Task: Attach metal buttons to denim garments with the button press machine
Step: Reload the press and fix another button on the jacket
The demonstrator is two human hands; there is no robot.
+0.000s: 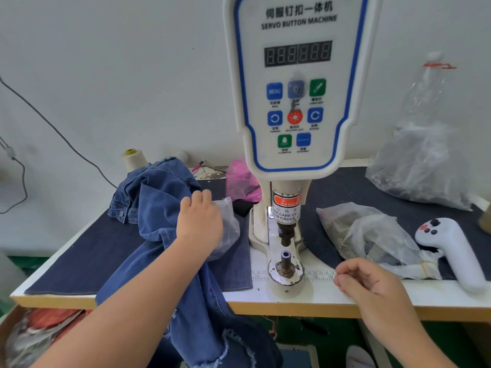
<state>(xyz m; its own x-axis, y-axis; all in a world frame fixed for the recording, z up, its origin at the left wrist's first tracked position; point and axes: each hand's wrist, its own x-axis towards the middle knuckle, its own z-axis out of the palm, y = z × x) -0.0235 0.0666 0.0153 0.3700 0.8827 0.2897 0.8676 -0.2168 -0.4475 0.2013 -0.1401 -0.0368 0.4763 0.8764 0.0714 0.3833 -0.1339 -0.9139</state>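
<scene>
A plain white wall backs a counter whose top is partly covered by dark denim cloth, with a printed ruler strip along its front edge. At the middle of that front edge stands the button press machine; its lower die looks bare, with no fabric over it and the punch raised clear above. The denim garment lies heaped on the counter's left half and spills over the front edge toward the floor. The left hand reaches over it to a small clear bag lying just left of the machine base; fingers curl toward the bag, but whether they grip anything I cannot tell. The right hand hovers at the front edge right of the die, fingertips pinched together; any button between them is too small to make out. Behind it lie crumpled plastic bags, and a white handheld controller lies near the right front edge.

This looks like the parts-fetching step. Next, a button and its tack need seating on the dies, then the garment laid flat over the lower die with fingers kept away from the punch
</scene>
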